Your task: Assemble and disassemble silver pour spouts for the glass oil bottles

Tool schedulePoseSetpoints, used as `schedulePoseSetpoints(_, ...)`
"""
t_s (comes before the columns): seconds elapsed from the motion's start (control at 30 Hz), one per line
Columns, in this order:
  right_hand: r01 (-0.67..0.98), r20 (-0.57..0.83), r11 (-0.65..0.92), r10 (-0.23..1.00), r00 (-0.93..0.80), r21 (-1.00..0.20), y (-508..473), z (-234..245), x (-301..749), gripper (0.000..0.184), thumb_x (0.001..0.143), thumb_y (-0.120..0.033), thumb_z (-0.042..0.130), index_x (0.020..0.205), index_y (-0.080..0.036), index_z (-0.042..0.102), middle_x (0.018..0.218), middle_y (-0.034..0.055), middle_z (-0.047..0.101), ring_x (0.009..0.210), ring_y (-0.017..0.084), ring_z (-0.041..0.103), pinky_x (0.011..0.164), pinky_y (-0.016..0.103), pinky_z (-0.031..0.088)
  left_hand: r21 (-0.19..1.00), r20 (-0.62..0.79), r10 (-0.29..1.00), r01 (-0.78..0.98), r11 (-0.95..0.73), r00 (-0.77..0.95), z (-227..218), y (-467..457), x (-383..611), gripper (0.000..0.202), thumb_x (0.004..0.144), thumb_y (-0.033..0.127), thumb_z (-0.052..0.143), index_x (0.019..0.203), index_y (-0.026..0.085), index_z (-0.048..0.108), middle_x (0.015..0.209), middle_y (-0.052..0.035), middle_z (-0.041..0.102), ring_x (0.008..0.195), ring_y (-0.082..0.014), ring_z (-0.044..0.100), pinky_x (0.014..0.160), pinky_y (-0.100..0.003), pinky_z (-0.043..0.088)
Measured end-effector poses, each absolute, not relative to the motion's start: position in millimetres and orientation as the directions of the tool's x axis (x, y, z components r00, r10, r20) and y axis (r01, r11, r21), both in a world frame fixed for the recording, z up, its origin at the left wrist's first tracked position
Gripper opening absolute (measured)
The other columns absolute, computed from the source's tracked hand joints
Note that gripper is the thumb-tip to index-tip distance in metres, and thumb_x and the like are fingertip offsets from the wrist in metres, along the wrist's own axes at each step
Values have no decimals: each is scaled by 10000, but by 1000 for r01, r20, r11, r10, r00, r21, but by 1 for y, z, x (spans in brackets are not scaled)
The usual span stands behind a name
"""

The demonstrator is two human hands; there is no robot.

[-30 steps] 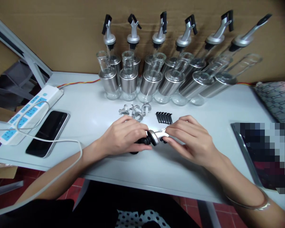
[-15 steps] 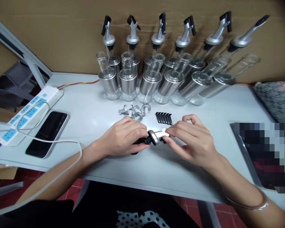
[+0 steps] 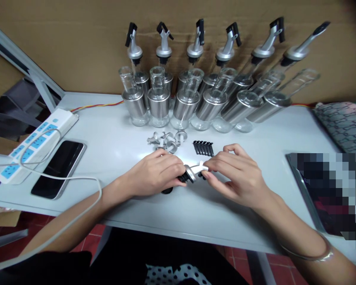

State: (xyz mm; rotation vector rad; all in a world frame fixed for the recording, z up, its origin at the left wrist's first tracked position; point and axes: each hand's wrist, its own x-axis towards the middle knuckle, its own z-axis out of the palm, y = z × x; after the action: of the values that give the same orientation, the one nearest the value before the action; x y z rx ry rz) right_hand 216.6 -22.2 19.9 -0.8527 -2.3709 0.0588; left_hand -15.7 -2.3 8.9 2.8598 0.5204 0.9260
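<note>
Between my hands lies a silver pour spout (image 3: 193, 172) with a black ribbed stopper, held tilted just above the table. My left hand (image 3: 157, 172) is closed around the black stopper end. At the spout's tip, my right hand (image 3: 235, 174) pinches with thumb and fingers; a small black part shows just under the tip, partly hidden. Below my left fingers a black piece (image 3: 167, 190) peeks out, mostly covered. Beyond my hands sit a heap of silver spout parts (image 3: 169, 140) and a row of small black levers (image 3: 203, 148).
Glass bottles with steel sleeves (image 3: 186, 103) stand in a row at the back. Behind them are several bottles topped with spouts (image 3: 194, 49). A power strip (image 3: 37, 144), a phone (image 3: 59, 169) and a white cable (image 3: 86, 177) lie at left. A dark-edged flat object (image 3: 304, 190) is at right.
Both hands stay on the spout, with only slight finger movement. The black ribs beside my left fingers show a little differently. The whole view has shifted slightly.
</note>
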Motion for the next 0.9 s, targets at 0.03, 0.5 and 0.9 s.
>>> schedulePoseSetpoints(0.03, 569, 535, 789, 592, -603, -233, -22, 19, 217, 66, 898, -172, 513, 852, -187, 557, 665, 12, 630, 585, 129, 524, 686, 323, 366, 191, 559, 345, 289, -938, 754, 9, -2, -16, 192, 965, 348, 454, 942, 157, 460, 819, -26, 653, 740, -122, 591, 710, -272, 459)
schedulePoseSetpoints(0.5, 458, 639, 818, 564, -523, -347, -29, 20, 205, 185, 848, -125, 591, 1021, -189, 573, 856, 70, 680, 764, 174, 621, 683, 329, 482, 190, 690, 434, 434, -881, 579, 9, 1, -19, 230, 940, 394, 487, 893, 182, 411, 805, -36, 624, 777, -159, 608, 701, -295, 462)
schedulePoseSetpoints(0.9, 467, 591, 728, 683, -429, -502, -27, 23, 180, 264, 873, -184, 574, 1135, -179, 539, 997, 95, 674, 924, 192, 638, 776, 338, 537, 293, 735, 508, 465, -835, 450, 6, 4, -20, 195, 934, 347, 497, 961, 175, 408, 791, -26, 576, 692, -137, 557, 640, -266, 465)
